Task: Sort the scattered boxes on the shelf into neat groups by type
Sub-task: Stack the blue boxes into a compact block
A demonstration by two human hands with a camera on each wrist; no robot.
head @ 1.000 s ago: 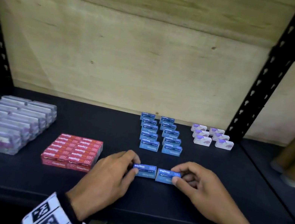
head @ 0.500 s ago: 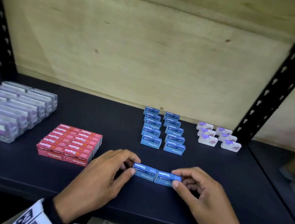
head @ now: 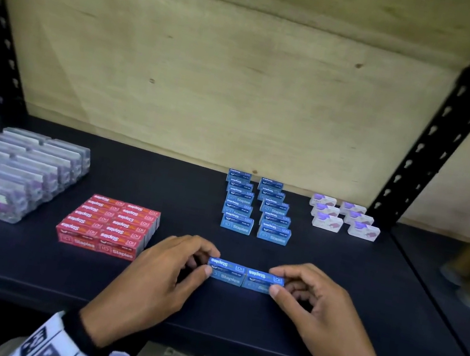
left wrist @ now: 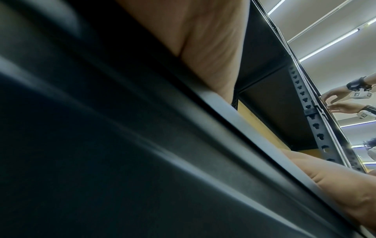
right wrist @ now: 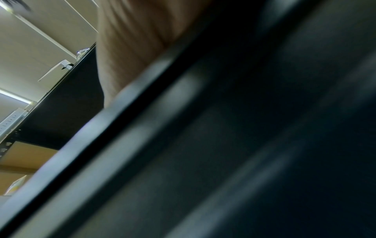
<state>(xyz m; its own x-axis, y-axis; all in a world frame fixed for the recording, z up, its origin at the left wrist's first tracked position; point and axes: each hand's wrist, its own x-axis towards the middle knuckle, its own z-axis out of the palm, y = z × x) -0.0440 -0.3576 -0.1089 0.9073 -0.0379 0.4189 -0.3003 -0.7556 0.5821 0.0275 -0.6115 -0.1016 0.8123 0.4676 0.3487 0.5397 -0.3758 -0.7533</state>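
Blue staple boxes: two (head: 226,271) (head: 263,280) lie end to end, touching, at the front of the shelf (head: 24,260).
Your left hand (head: 158,283): pinches the left box.
Your right hand (head: 319,315): pinches the right box.
Blue group (head: 258,208): two rows behind.
Red staple boxes (head: 109,226): to the left.
White boxes (head: 344,217): back right.
Clear boxes (head: 8,172): far left.

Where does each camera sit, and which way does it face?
Head: above, facing forward and down at the black shelf; left hand and right hand pinch two blue staple boxes.
Left wrist: below the shelf's front edge, facing up; palm only.
Right wrist: likewise.
Shared: both wrist views show that edge.
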